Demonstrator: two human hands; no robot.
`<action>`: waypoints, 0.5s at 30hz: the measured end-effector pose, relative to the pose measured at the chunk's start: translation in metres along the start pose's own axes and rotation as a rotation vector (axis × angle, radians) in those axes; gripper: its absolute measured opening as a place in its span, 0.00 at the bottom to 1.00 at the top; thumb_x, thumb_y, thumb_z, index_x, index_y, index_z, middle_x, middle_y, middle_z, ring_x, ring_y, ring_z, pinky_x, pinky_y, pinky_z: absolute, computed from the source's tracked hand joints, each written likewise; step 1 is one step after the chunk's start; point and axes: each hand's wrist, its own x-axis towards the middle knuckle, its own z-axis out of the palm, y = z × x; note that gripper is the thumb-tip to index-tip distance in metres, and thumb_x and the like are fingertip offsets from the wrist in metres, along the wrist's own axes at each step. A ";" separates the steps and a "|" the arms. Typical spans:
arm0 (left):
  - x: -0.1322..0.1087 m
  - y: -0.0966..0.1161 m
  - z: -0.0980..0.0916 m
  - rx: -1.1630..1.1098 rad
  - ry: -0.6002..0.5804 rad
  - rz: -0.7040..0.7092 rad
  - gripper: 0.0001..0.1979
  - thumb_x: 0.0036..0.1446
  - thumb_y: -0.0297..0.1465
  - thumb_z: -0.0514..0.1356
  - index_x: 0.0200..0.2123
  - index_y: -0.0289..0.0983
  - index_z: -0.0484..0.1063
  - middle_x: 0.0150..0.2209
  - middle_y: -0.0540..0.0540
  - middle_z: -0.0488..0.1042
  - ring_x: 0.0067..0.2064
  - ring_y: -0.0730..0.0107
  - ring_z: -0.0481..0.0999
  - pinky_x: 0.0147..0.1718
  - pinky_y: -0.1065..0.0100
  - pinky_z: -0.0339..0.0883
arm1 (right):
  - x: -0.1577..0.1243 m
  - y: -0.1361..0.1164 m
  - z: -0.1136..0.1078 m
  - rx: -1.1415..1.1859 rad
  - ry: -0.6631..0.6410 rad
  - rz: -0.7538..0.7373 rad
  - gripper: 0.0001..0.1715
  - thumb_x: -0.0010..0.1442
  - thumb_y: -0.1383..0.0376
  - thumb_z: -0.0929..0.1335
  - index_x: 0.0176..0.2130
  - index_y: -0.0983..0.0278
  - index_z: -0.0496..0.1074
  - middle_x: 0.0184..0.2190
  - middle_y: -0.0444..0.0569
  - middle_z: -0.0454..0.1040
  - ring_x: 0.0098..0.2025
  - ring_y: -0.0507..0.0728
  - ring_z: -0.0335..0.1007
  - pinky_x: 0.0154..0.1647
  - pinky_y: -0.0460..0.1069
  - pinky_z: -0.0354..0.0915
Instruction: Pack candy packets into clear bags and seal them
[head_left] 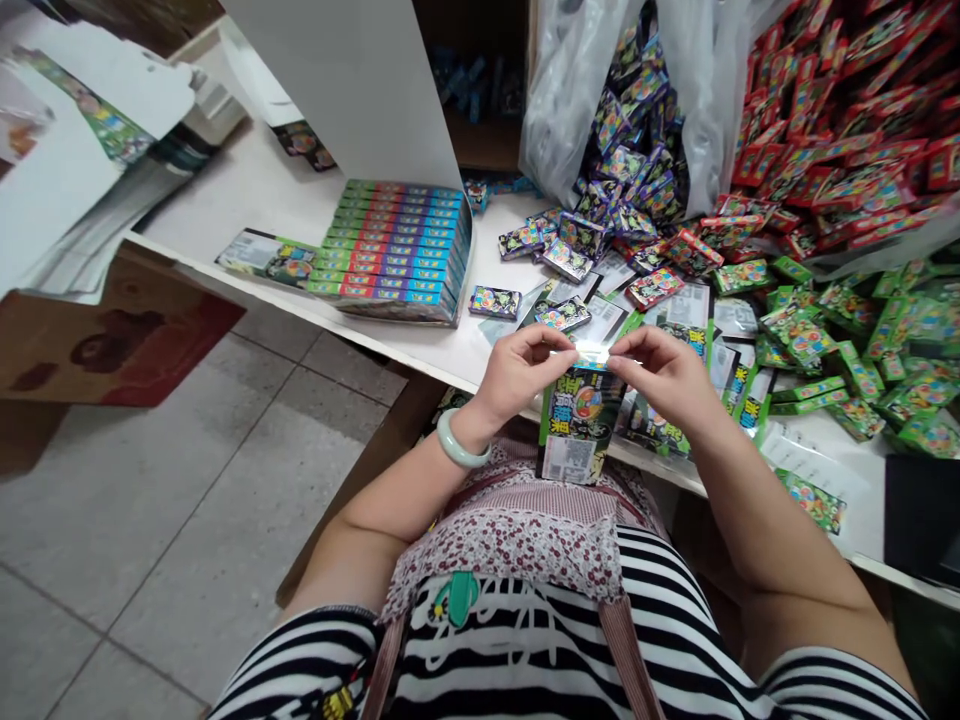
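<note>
A dark printed candy packet with green edges and a barcode label hangs upright in front of my apron, over the table's front edge. My left hand, with a pale bangle at its wrist, pinches the packet's top left corner. At the top right corner my right hand pinches it too. Between the fingertips the top edge shines, with a strip of blue showing just under it. Whether the top is sealed I cannot make out. More flat packets lie under and beside my right hand.
Stacked rows of small coloured boxes stand to the left on the white table. Purple boxes spill from a plastic bag; red boxes and green boxes heap to the right. A brown carton stands at far left.
</note>
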 end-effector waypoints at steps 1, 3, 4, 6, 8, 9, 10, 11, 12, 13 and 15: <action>0.002 0.001 0.000 0.001 -0.010 -0.008 0.08 0.57 0.35 0.67 0.32 0.37 0.74 0.31 0.49 0.77 0.32 0.73 0.75 0.32 0.68 0.72 | 0.003 -0.001 -0.001 0.011 -0.023 0.015 0.18 0.50 0.52 0.76 0.31 0.60 0.71 0.28 0.44 0.74 0.28 0.52 0.67 0.29 0.50 0.66; 0.004 0.002 -0.002 0.009 -0.034 0.011 0.08 0.56 0.34 0.67 0.30 0.37 0.73 0.31 0.49 0.76 0.33 0.73 0.74 0.33 0.67 0.71 | 0.007 -0.002 -0.003 0.009 -0.072 0.046 0.18 0.49 0.52 0.77 0.29 0.60 0.71 0.27 0.44 0.73 0.27 0.52 0.66 0.28 0.50 0.65; 0.004 0.002 -0.004 0.017 -0.048 0.034 0.08 0.57 0.33 0.66 0.29 0.37 0.73 0.30 0.49 0.75 0.33 0.72 0.74 0.33 0.66 0.71 | 0.007 -0.003 -0.005 0.004 -0.098 0.058 0.18 0.50 0.52 0.77 0.29 0.60 0.72 0.27 0.44 0.74 0.27 0.52 0.66 0.28 0.50 0.64; 0.002 0.003 -0.009 0.035 -0.093 0.089 0.09 0.59 0.33 0.65 0.28 0.37 0.72 0.30 0.49 0.74 0.34 0.72 0.73 0.35 0.65 0.70 | 0.004 -0.004 -0.008 -0.013 -0.140 0.050 0.17 0.52 0.52 0.76 0.29 0.61 0.72 0.28 0.45 0.74 0.28 0.52 0.67 0.29 0.51 0.65; -0.002 0.003 -0.015 0.050 -0.150 0.143 0.09 0.62 0.33 0.63 0.29 0.38 0.73 0.32 0.48 0.75 0.36 0.71 0.74 0.38 0.63 0.71 | -0.002 -0.006 -0.010 -0.043 -0.158 -0.017 0.16 0.57 0.51 0.73 0.29 0.60 0.73 0.30 0.47 0.75 0.31 0.54 0.70 0.33 0.52 0.67; -0.004 0.002 -0.018 0.054 -0.181 0.161 0.08 0.62 0.34 0.62 0.30 0.38 0.74 0.34 0.47 0.76 0.38 0.70 0.75 0.39 0.63 0.71 | -0.006 -0.006 -0.011 -0.068 -0.159 -0.066 0.15 0.58 0.52 0.73 0.29 0.60 0.73 0.32 0.48 0.76 0.34 0.55 0.71 0.35 0.53 0.68; -0.006 0.001 -0.020 0.060 -0.208 0.169 0.07 0.62 0.34 0.63 0.32 0.39 0.74 0.36 0.46 0.76 0.40 0.69 0.76 0.39 0.63 0.72 | -0.010 -0.005 -0.010 -0.102 -0.156 -0.119 0.13 0.59 0.53 0.72 0.30 0.59 0.73 0.34 0.48 0.76 0.36 0.56 0.72 0.36 0.53 0.69; -0.008 -0.001 -0.022 0.067 -0.226 0.168 0.06 0.61 0.35 0.64 0.34 0.39 0.75 0.38 0.46 0.76 0.41 0.68 0.77 0.39 0.64 0.72 | -0.013 -0.004 -0.009 -0.139 -0.147 -0.171 0.10 0.59 0.55 0.72 0.32 0.58 0.74 0.36 0.49 0.76 0.39 0.57 0.72 0.36 0.53 0.70; -0.009 -0.004 -0.022 0.075 -0.234 0.157 0.06 0.60 0.35 0.65 0.36 0.39 0.75 0.39 0.45 0.77 0.42 0.68 0.77 0.39 0.65 0.73 | -0.016 -0.001 -0.007 -0.174 -0.132 -0.217 0.08 0.59 0.57 0.72 0.33 0.57 0.74 0.37 0.49 0.76 0.40 0.57 0.72 0.36 0.53 0.70; -0.010 -0.007 -0.022 0.084 -0.234 0.140 0.06 0.60 0.35 0.66 0.37 0.39 0.75 0.39 0.45 0.76 0.41 0.69 0.77 0.39 0.65 0.73 | -0.018 0.002 -0.005 -0.203 -0.111 -0.251 0.06 0.60 0.59 0.72 0.34 0.57 0.73 0.38 0.49 0.76 0.41 0.57 0.72 0.35 0.52 0.70; -0.010 -0.013 -0.020 0.092 -0.214 0.108 0.07 0.60 0.35 0.65 0.38 0.38 0.75 0.38 0.46 0.76 0.40 0.69 0.76 0.39 0.66 0.72 | -0.020 0.009 0.002 -0.231 -0.058 -0.273 0.04 0.61 0.61 0.70 0.34 0.57 0.72 0.39 0.49 0.75 0.40 0.57 0.71 0.35 0.52 0.70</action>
